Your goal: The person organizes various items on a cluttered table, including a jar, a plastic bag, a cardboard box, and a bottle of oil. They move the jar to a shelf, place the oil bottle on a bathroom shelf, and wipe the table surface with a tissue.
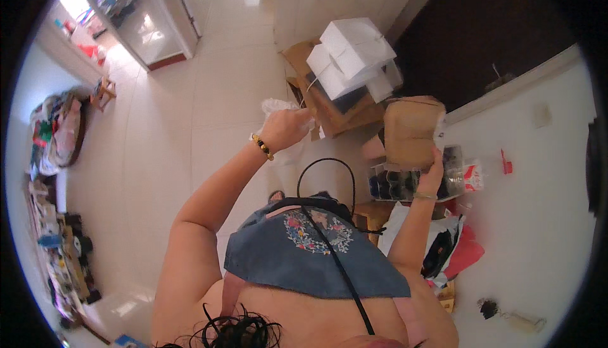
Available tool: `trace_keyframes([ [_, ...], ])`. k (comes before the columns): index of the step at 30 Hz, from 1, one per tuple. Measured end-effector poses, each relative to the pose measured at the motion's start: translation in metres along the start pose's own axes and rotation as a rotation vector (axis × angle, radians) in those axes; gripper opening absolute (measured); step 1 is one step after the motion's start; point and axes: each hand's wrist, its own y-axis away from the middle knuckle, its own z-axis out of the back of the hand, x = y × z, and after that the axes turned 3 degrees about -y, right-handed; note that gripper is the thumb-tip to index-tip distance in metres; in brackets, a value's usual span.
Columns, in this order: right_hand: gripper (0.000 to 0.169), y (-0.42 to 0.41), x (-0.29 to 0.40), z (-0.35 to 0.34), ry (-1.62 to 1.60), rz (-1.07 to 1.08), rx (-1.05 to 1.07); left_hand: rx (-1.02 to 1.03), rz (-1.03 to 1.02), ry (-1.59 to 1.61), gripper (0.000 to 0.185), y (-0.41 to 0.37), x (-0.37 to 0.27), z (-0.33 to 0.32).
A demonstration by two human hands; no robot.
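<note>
My left hand (287, 128), with a beaded bracelet at its wrist, is closed on a thin, whitish plastic bag (280, 106) that hangs over the tiled floor. At the right, my right hand (431, 173) grips the lower right edge of a brown cardboard box (413, 132); some of its fingers are hidden. Just beyond the hands, white boxes (356, 46) are stacked on a dark flat thing and larger brown cardboard (327, 115). A thin white cord trails beside the stack.
A clear plastic rack (403, 184) of dark items stands against the right wall, with bags (463, 253) below it. A dark doorway (479, 39) lies at the upper right. Cluttered furniture (66, 253) lines the left wall, and a small wooden stool (102, 92) stands farther off.
</note>
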Motion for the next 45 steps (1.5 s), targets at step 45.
trace_keyframes([
  [45, 0.038, -0.482, -0.085, -0.174, 0.386, -0.528, 0.078, 0.526, -0.594, -0.089, 0.020, -0.562, 0.169, -0.301],
])
